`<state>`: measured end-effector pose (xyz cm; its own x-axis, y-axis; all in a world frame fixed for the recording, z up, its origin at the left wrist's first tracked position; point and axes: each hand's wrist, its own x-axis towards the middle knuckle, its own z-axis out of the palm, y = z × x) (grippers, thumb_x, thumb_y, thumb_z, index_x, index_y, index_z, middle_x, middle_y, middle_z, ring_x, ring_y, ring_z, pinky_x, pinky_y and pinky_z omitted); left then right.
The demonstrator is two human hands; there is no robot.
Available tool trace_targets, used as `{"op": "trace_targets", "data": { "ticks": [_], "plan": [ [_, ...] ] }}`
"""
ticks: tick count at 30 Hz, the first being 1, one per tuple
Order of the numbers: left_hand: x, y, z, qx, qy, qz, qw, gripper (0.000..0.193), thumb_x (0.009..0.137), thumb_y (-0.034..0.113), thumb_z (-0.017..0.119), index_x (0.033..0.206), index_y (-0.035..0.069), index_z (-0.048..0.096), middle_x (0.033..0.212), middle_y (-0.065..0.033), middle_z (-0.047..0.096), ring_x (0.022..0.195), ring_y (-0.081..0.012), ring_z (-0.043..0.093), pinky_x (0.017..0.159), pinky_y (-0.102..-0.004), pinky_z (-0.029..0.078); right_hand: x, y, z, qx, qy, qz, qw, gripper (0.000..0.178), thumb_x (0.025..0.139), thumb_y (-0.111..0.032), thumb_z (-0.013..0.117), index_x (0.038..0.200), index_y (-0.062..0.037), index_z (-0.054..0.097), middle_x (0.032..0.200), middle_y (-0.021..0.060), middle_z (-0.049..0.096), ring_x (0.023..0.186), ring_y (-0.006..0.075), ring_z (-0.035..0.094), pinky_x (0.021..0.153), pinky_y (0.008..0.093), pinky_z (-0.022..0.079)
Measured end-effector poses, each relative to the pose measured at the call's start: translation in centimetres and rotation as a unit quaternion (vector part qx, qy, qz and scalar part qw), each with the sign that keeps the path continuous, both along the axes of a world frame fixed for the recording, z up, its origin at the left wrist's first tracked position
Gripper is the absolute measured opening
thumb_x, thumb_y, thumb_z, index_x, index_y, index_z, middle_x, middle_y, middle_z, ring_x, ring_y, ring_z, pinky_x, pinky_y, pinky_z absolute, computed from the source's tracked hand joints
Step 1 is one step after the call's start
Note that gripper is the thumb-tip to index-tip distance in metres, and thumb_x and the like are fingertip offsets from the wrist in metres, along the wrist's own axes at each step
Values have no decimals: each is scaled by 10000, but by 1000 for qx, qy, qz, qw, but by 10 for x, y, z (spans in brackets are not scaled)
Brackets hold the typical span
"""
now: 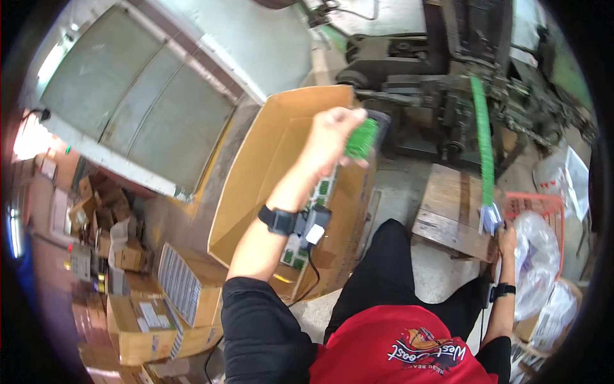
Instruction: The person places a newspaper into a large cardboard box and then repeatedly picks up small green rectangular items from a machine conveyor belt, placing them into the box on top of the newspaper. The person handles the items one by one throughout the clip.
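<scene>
My left hand (331, 137) is raised over an open cardboard box (246, 185), its fingers closed on a small green ridged bundle (362, 139). Rows of white-and-green pieces (297, 249) lie in the box, partly hidden by my forearm. At the right, my right hand (507, 242) is closed beside the lower end of a long green strip (482, 137). A clear, bluish piece (491, 218) is at that end, right by my fingertips. What these fingers hold is too small to make out.
A dark metal machine (441, 83) stands ahead, with a wooden block (451, 208) below it. Right of my right hand are a red crate (537, 203) and clear plastic bags (532, 265). Several cardboard boxes (144, 320) are stacked at the lower left. A cable hangs from my left wrist.
</scene>
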<state>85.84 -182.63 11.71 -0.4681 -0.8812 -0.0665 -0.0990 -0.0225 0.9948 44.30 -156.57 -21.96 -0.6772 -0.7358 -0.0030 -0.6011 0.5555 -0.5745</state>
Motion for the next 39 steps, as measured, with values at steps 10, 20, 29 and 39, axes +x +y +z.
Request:
{"op": "trace_targets", "data": {
  "ticks": [10, 20, 29, 39],
  "plan": [
    [230, -99, -221, 105, -190, 229, 949, 215, 796, 198, 634, 779, -15, 644, 636, -59, 587, 483, -143, 541, 327, -259, 386, -23, 9, -35, -13, 146, 55, 988, 261, 820, -154, 467, 997, 15, 559, 839, 234, 597, 775, 378, 572, 712, 429, 434],
    [340, -27, -382, 207, -374, 217, 878, 140, 723, 62, 589, 818, -4, 668, 688, -152, 634, 622, -235, 601, 580, -372, 465, -53, 10, -80, 81, 333, 59, 938, 346, 841, -164, 465, 1136, 7, 523, 921, 241, 588, 792, 357, 565, 695, 426, 423],
    [339, 7, -404, 119, -613, 195, 756, 192, 764, 103, 532, 895, 5, 635, 908, -240, 610, 845, -392, 595, 756, -448, 474, -10, -20, -38, 133, 203, -29, 970, 319, 874, -197, 459, 1161, -76, 527, 941, 242, 590, 753, 396, 574, 645, 454, 425],
    [325, 13, -386, 67, -597, 193, 776, 254, 759, 46, 525, 1008, 11, 562, 943, -230, 603, 887, -383, 583, 769, -458, 467, -33, -4, -59, 213, 220, -73, 949, 370, 834, -187, 494, 1204, -181, 511, 897, 210, 606, 742, 361, 589, 620, 434, 441]
  ]
}}
